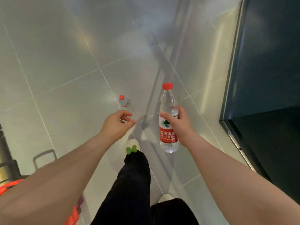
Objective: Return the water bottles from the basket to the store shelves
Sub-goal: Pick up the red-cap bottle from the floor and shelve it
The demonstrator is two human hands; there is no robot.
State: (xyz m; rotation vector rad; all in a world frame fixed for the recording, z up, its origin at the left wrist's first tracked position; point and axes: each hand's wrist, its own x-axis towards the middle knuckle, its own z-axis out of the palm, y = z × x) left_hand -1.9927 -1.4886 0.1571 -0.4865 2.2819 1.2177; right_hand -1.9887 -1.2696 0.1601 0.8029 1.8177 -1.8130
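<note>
I look down at a tiled floor. My right hand (177,123) grips a tall clear water bottle (168,103) with a red cap and red label, held upright by its middle. My left hand (117,123) is curled around the base of a smaller clear bottle (125,103) with a red cap, which tilts away from me. The red basket (9,185) shows only as a strip at the lower left, mostly hidden behind my left forearm. No shelf contents are visible.
A dark cabinet or shelf unit (267,78) with a metal base rail runs along the right side. A grey basket handle (43,157) stands at the lower left. My legs in black trousers (134,184) and a white shoe (132,143) are below the hands.
</note>
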